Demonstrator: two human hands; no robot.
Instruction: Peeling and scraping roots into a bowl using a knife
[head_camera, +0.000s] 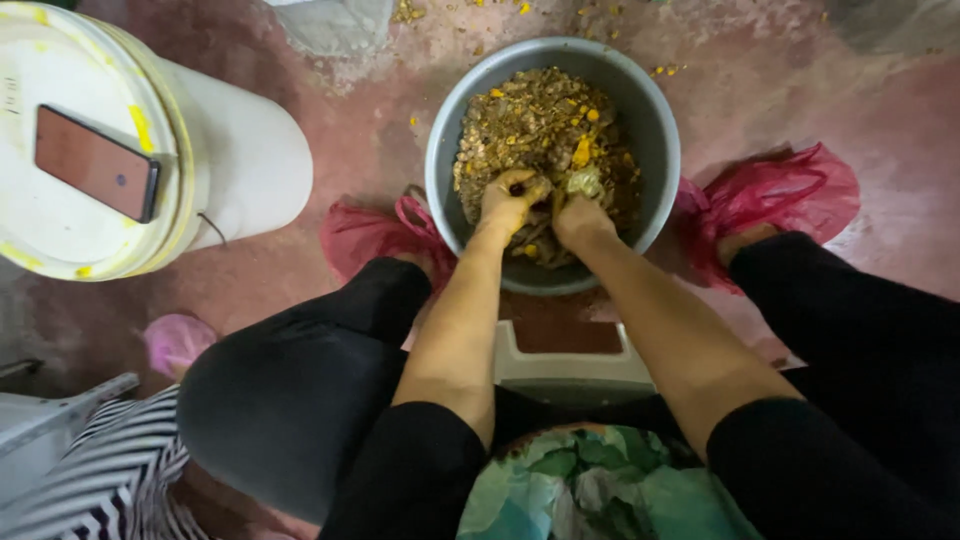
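While I sit low with my knees apart, both my hands are down in the grey bowl (655, 130) in the upper middle of the frame. My left hand (508, 203) is curled tight on a clump of the brown and yellow mash (535, 120). My right hand (578, 215) is closed on a pale lump of it. I think the mash is soft, wet and sticky. It looks crumbly, so I scoop from under.
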